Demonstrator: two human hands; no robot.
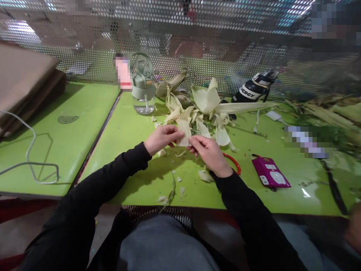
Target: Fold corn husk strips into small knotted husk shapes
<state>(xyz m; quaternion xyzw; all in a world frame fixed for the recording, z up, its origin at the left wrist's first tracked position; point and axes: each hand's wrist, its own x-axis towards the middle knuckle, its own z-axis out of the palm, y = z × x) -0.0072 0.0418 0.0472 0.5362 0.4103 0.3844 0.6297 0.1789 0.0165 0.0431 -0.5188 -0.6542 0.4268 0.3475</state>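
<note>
A pale corn husk (184, 128) is stretched between my two hands, just above the green table. Its left edge is pinched by my left hand (160, 139), thumb and fingers closed on it. My right hand (210, 152) grips the lower right edge of the same husk. Behind it lies a heap of dried husks (205, 99), some broad and curled, one long strip reaching right. Beside my right wrist shows an orange-red ring-shaped handle (234, 163), partly hidden by the arm; what it belongs to I cannot make out.
A clear water bottle (143, 98) stands left of the heap, a black bottle (254, 88) leans behind it. A purple power strip (270, 173) lies right. Brown cardboard (22, 79) and a grey wire (31, 150) are far left. Perforated metal (169, 34) borders the back.
</note>
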